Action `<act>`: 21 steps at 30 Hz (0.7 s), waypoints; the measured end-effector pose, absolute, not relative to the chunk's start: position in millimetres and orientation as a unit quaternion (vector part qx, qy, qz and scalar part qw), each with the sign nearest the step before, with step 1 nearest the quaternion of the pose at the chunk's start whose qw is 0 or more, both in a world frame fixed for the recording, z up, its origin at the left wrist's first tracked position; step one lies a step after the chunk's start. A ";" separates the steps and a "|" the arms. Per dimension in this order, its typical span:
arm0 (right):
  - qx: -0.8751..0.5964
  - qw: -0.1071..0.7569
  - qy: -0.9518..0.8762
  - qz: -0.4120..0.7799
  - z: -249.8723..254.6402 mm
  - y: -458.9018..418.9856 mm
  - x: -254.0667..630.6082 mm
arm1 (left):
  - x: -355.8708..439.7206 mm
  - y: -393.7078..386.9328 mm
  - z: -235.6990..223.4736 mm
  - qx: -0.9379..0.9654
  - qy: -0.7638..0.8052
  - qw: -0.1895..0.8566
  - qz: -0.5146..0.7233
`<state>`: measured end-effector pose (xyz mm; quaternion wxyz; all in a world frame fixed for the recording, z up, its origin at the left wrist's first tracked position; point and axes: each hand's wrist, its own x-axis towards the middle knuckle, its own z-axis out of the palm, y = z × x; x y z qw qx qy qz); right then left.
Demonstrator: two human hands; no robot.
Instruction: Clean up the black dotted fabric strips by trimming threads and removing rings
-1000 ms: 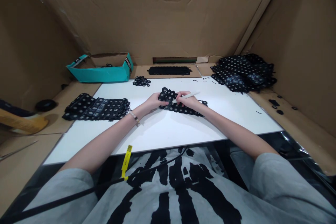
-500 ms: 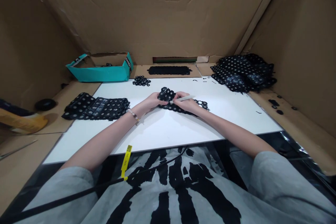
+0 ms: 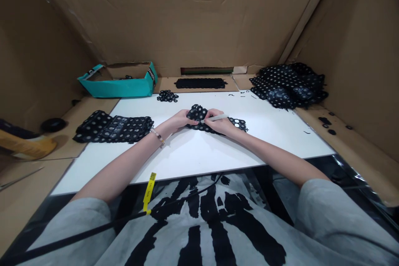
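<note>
Black ring-mesh strip [image 3: 197, 113] pinched in my L hand [image 3: 180, 120], fingers closed on it; R hand [image 3: 220, 124] fingers gripping white pen [image 3: 215, 118], tip at strip.

Mesh piles [image 3: 112, 127] flank the board [image 3: 199, 162], box [image 3: 116, 89] behind.

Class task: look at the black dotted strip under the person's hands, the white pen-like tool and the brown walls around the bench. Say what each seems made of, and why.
The black dotted strip looks like matte, flexible rubber or foam, since it bunches softly. The white pen-like tool seems smooth plastic, though it could be painted metal. The brown walls are matte cardboard, showing creases and folds.
</note>
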<state>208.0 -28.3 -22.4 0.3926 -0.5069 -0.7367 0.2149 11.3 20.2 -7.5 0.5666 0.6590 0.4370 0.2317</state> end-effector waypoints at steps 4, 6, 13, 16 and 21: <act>-0.504 0.374 -0.733 0.262 -16.0 -25.5 215.1 | 10.7 19.9 -6.5 0.670 0.442 0.552 0.226; -0.494 0.358 -0.709 0.352 -12.2 -21.6 223.1 | 10.4 18.9 -5.4 0.673 0.442 0.548 0.226; -0.496 0.355 -0.660 0.438 -9.2 -16.2 237.4 | 11.8 14.2 -5.5 0.704 0.449 0.499 0.232; -0.480 0.372 -0.677 0.417 -8.3 -21.4 232.5 | 12.7 14.1 -9.7 0.753 0.463 0.413 0.219; -0.472 0.389 -0.653 0.446 -6.8 -25.7 226.4 | 12.1 15.6 -14.1 0.762 0.472 0.394 0.206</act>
